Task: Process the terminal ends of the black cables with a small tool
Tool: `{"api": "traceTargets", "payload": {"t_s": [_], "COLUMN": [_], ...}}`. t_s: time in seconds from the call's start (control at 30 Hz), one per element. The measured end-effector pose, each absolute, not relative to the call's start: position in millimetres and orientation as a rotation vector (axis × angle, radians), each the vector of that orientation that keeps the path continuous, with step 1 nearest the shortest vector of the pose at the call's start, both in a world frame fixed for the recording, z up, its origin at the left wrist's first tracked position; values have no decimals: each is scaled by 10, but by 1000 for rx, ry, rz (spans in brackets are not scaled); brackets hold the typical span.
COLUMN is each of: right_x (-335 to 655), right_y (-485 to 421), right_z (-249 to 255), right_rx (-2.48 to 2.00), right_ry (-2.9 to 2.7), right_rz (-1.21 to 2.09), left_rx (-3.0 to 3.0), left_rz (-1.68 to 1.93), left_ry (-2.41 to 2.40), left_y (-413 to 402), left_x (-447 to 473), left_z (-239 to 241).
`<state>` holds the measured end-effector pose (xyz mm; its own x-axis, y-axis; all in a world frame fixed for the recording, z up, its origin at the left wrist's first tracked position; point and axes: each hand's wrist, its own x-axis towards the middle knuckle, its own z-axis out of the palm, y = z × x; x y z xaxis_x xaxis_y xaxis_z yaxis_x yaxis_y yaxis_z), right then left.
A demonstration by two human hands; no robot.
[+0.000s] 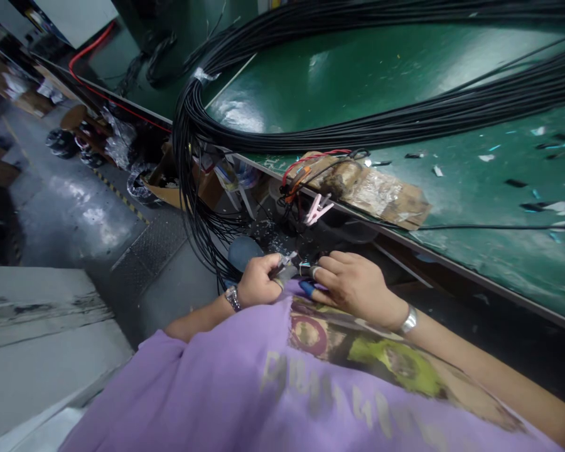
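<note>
Head view, lower centre of the frame: left hand curled into a fist, fingers together and clamped on a small metal tool whose tip points right; whether it is a cutter or a stripper cannot be told. Right hand just beside it, fingers bent and drawn together around a small part at the tool tip, too small and too hidden to identify; blue tape or a finger cot visible on one fingertip. Both hands held close over the purple shirt, below the edge of the green bench. Black cable bundle draped off the bench corner at upper centre, hanging down to end just left of the left hand; likely source of the strand being worked, though the strand itself is not discernible between the fingers. For a clean result: keep the tool square to the strand, keep the right fingertips close to the tip for support yet clear of the closing edges, squeeze evenly, avoid twisting. Keep the hanging bundle slack so no pull reaches the held end. Right of centre on the bench edge: taped cardboard pad with red wires and a pink clip below it, well apart from both hands. Wristwatch on the left wrist, metal bracelet on the right.
</note>
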<state>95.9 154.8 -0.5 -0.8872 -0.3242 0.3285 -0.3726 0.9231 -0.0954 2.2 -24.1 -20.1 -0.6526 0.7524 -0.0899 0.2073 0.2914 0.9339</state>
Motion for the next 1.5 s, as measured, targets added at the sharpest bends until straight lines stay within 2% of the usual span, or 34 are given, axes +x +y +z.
{"api": "traceTargets", "payload": {"t_s": [0.27,1.13,1.33,1.5], "right_x": [988,961,963,937], "right_y": [1552,1492,1524,1586], "right_z": [7,25,-6,46], "right_rx": [263,273,282,569], "right_ry": [-2737,-2754,-2718,-2641], "right_rz": [97,94,216,314], "left_rx": [717,1149,1096,744], "left_rz": [1451,1198,1237,1418], "left_ry": [1934,2293,2142,1803], "left_y": [-218,-262,-292,-224], "left_x": [0,29,13,-5], "left_z": [-197,-226,-263,-182]}}
